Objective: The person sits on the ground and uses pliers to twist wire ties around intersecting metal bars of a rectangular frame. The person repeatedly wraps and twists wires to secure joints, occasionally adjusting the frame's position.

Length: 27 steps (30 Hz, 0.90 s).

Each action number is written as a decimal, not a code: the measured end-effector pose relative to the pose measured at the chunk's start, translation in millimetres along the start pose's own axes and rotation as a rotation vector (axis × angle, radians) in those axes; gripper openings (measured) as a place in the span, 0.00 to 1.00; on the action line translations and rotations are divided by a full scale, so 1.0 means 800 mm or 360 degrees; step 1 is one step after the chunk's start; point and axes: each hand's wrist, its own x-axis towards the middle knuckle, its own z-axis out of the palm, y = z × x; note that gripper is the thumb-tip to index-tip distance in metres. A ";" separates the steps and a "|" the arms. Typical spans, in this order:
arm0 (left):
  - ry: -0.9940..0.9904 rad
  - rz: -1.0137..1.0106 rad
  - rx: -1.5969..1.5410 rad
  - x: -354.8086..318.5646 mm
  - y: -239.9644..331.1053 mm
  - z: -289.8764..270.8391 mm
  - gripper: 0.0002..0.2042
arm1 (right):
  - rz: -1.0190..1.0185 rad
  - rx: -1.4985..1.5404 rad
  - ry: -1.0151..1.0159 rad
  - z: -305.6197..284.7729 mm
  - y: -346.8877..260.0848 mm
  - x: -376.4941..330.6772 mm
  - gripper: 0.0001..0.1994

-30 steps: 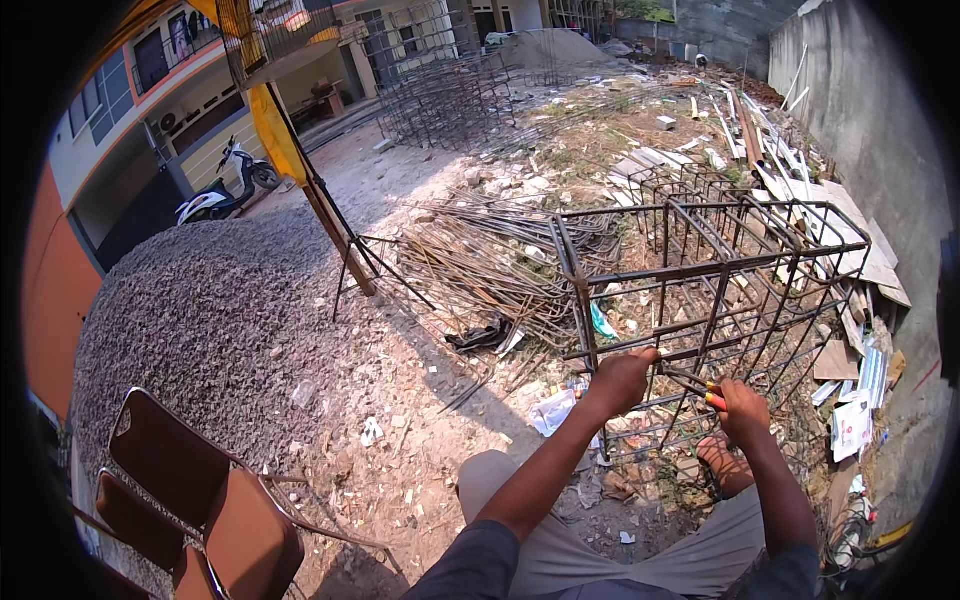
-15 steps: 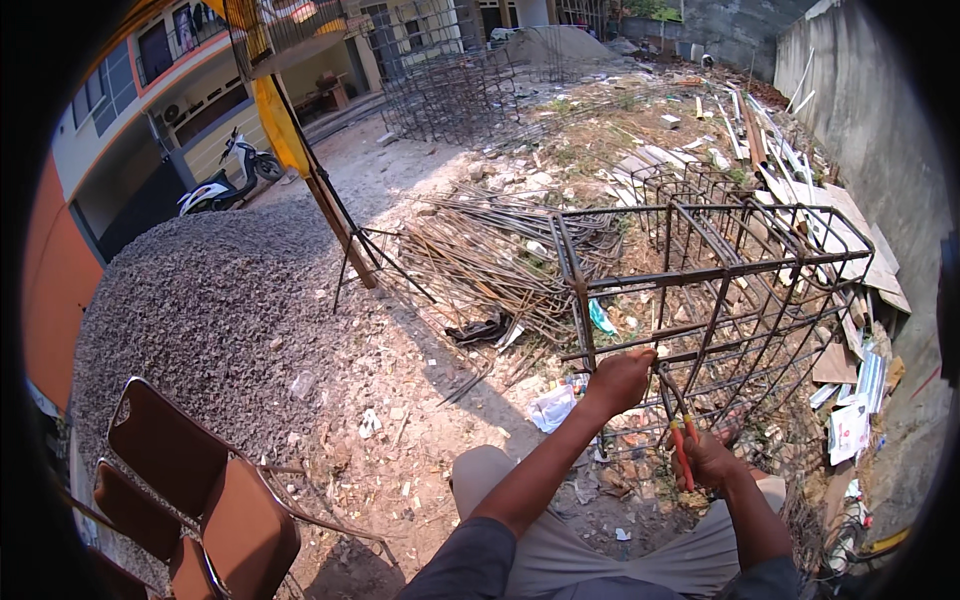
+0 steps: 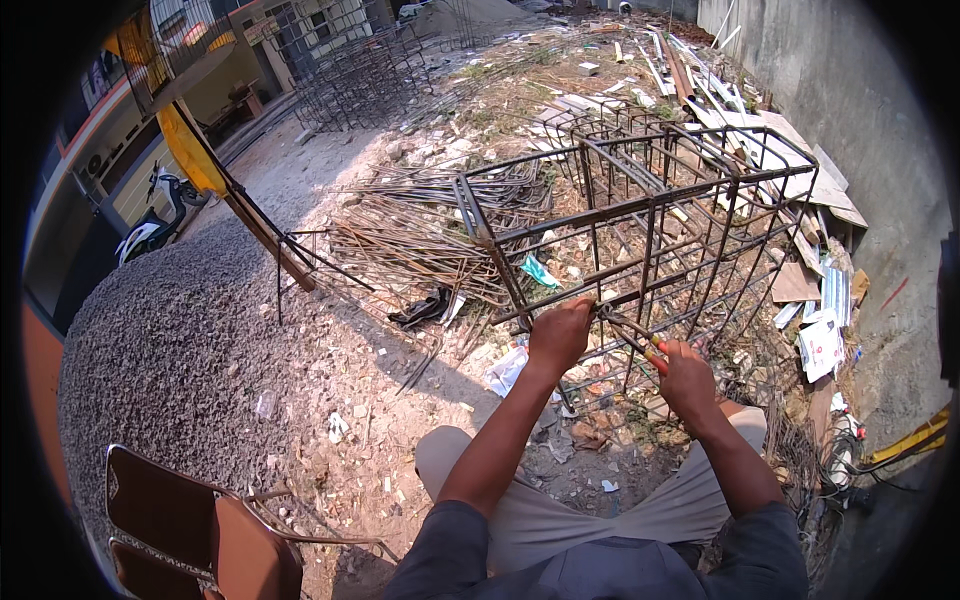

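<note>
Currently, left hand (image 3: 560, 335) grips rebar cage (image 3: 640, 215); right hand (image 3: 688, 380) clamps pliers (image 3: 632, 340). Slipping jaws could leave the tie loose.

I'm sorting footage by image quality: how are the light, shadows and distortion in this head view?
Head view: hard sunlight, sharp dark shadows on the gravel; fisheye bends the rebar cage bars and the wall toward a black rim; the left hand, right hand and pliers are sharp, without glare.

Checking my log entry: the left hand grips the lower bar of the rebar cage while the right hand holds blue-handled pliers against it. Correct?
Not quite. In the head view the pliers in the right hand have red and yellow handles, not blue. The left hand does grip the rebar cage.
</note>
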 end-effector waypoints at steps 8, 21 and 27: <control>-0.0055 -0.0082 0.0103 0.015 0.001 0.000 0.11 | -0.0213 0.0062 0.0127 -0.004 0.029 0.034 0.14; -0.0105 0.0135 -0.0022 0.004 -0.006 -0.010 0.12 | 0.1119 0.3090 -0.2097 0.004 0.009 -0.005 0.21; -0.0114 0.0100 -0.0029 0.001 -0.009 -0.013 0.14 | 0.0571 0.2507 -0.1960 0.007 -0.007 -0.013 0.29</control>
